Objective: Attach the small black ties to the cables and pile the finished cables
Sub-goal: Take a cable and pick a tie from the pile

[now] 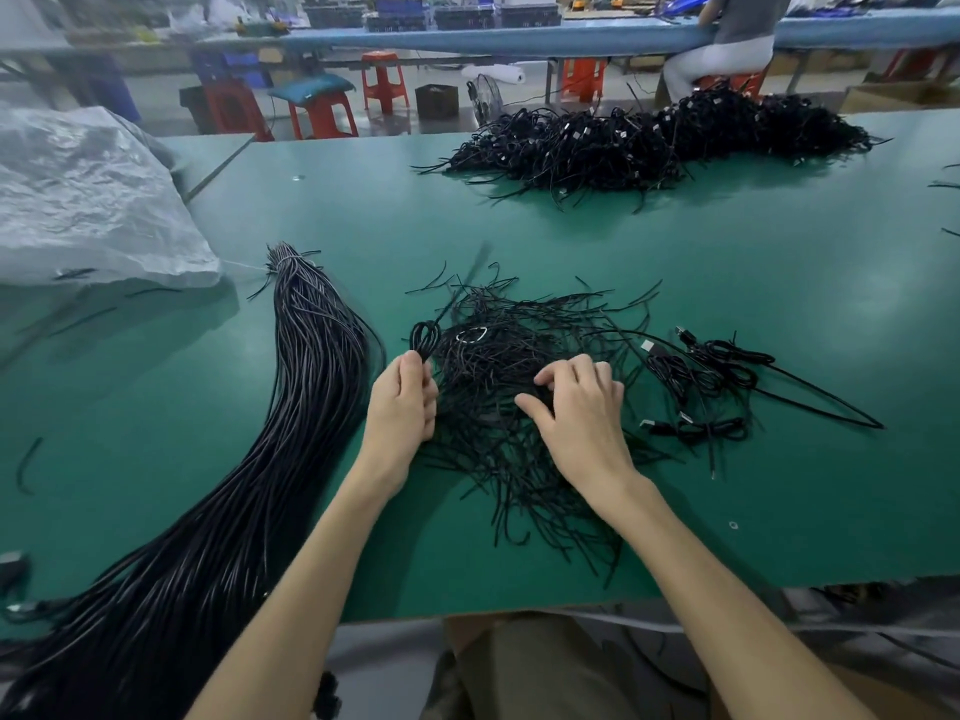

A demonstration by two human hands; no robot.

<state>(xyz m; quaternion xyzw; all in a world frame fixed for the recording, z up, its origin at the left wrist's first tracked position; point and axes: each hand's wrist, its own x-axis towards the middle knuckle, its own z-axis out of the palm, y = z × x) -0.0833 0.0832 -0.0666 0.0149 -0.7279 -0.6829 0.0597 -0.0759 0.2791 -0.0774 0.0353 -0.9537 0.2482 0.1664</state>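
My left hand [402, 402] grips a coiled black cable [425, 340], whose loops stick up above my fingers. Just right of it lies a loose heap of small black ties [498, 407] on the green table [727, 485]. My right hand [579, 407] rests on that heap with its fingers curled down into the ties; what they hold is hidden. A thick bundle of long black cables [311, 366] runs from the left of my left hand down off the table's front edge. A few tied cables [706, 376] lie to the right. A big pile of finished cables [649, 142] sits at the far side.
A crumpled clear plastic bag [88, 200] covers the table's left end. Stray ties lie near it. Beyond the table stand red stools [382, 80], crates and a long blue bench where another person [727, 44] sits.
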